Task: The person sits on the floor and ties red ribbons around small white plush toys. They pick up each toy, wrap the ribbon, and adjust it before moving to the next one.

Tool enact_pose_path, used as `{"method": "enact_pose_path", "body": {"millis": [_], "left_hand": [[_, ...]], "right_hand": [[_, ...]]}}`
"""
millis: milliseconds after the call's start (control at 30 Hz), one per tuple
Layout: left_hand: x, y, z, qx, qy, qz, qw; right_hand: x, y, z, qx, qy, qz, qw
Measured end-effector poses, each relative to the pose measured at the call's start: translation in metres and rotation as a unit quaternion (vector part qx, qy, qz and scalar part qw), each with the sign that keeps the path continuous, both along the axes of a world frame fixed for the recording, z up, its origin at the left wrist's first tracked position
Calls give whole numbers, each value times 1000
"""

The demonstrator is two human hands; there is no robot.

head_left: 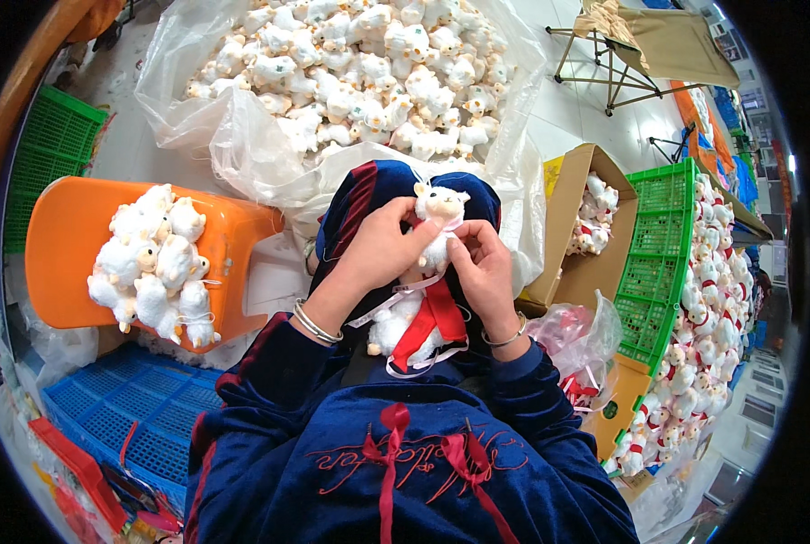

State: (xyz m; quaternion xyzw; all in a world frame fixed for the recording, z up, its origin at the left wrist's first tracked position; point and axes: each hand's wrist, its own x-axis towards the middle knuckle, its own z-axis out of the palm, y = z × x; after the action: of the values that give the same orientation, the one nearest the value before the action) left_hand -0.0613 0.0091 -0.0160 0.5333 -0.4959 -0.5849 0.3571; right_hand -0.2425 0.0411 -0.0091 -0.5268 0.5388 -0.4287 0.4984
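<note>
Above my lap I hold a small white plush lamb [442, 201] upright, its cream muzzle facing me. My left hand [379, 243] is closed around its side, thumb across the front of the neck. On the other side my right hand [485, 272] pinches a thin pale pink ribbon [450, 226] at the lamb's neck. Below, a second white plush lamb [389, 328] lies in my lap. A wide red ribbon [427, 324] and loose pale pink ribbons [405, 288] are draped over it.
A large clear plastic bag [242, 131] full of white plush lambs stands ahead. Several more lie on an orange stool [56, 245] at left. At right are a cardboard box [550, 263], a plastic bag of ribbons [595, 331] and a green crate [659, 245] beside many red-ribboned plush toys [708, 317].
</note>
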Motion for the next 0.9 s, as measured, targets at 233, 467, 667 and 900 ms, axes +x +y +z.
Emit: {"method": "enact_pose_path", "body": {"millis": [233, 467, 667, 900], "left_hand": [[-5, 1, 4, -26, -103, -36, 994], [-11, 8, 0, -40, -57, 8, 998], [-16, 9, -6, -34, 17, 25, 999], [7, 7, -7, 53, 135, 57, 988]], "right_hand": [[-7, -5, 2, 48, -46, 11, 998], [3, -5, 1, -39, 71, -11, 997], [7, 1, -14, -14, 25, -55, 998], [-9, -2, -5, -55, 49, -17, 997]]}}
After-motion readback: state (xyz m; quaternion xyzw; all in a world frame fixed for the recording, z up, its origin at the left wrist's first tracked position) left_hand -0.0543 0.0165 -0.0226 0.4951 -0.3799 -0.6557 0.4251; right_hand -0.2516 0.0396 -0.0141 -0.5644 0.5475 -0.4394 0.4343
